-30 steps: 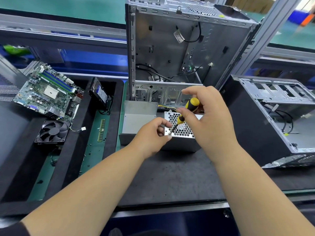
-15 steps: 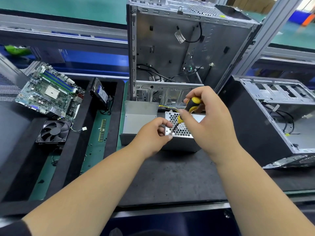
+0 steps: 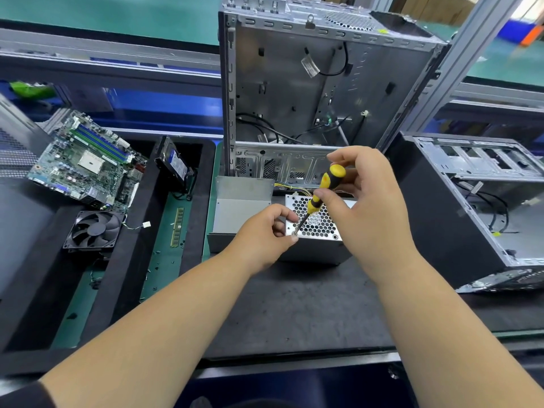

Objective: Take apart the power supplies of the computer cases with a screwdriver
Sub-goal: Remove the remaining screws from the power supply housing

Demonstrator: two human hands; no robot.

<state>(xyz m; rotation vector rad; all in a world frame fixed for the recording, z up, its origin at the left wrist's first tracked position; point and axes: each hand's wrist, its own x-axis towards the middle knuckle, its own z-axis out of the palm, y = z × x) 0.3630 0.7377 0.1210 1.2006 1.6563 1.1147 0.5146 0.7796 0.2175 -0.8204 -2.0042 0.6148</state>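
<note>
The silver metal power supply box with honeycomb grille rests on the black mat, at 6 o'clock from the upright open grey computer case. The right hand grips the yellow-and-black screwdriver, tip at the grille's 7 o'clock corner. The left hand, fingers curled, pinches at that corner.

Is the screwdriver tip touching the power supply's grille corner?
Touching. The head view shows the screwdriver tip seated at the near-left corner screw of the power supply, no gap visible, left hand fingertips beside it.
</note>
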